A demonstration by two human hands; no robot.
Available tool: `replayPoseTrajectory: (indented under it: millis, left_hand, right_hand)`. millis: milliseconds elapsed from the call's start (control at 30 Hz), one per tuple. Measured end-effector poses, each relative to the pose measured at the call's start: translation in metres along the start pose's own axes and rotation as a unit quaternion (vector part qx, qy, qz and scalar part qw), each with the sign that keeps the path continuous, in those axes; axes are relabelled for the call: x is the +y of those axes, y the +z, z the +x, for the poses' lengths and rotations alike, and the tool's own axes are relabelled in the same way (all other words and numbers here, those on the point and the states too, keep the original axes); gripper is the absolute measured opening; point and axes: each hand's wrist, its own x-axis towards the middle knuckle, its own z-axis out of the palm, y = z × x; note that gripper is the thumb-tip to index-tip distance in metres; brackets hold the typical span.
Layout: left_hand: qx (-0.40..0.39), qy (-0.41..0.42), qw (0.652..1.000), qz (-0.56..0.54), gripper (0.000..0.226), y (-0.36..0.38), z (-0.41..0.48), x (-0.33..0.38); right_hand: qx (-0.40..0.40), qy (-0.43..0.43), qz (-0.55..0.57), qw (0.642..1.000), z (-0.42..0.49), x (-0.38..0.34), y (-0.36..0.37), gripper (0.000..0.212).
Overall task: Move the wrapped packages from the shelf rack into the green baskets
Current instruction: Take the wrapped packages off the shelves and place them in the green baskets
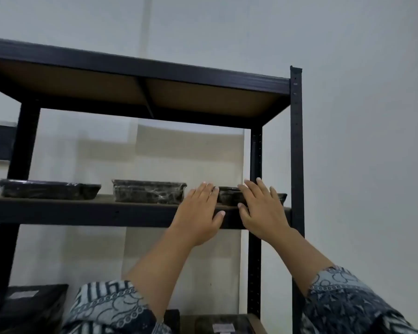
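Your fingers (251, 188) are straight and slightly spread, pinching nothing. The rightmost wrapped package (227, 196) lies on the shelf rack (82, 210) just behind them, between your left hand (199, 213) and right hand (262, 209). Both forearms are raised, palms facing the rack.

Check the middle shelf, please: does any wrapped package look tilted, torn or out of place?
Nothing stands out. The left package, middle package and right package lie flat on the shelf, apart from each other. Blur hides fine tears.
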Motion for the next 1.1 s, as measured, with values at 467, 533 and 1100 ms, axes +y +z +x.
replayPoseTrajectory:
  millis: [467,533,1100]
  left_hand:
    - [0.029,-0.055,0.997,0.050,0.085,0.043,0.022,0.004]
    - [0.039,-0.053,0.997,0.045,0.082,0.043,0.022,0.005]
    - [0.051,-0.066,0.995,0.047,0.059,0.049,0.019,0.003]
  right_hand:
    - [0.167,0.019,0.089,0.982,0.010,0.052,0.028,0.034]
    - [0.202,0.010,0.102,0.974,0.005,0.051,0.029,0.033]
    - [0.241,-0.026,0.087,0.966,0.002,0.060,0.039,0.029]
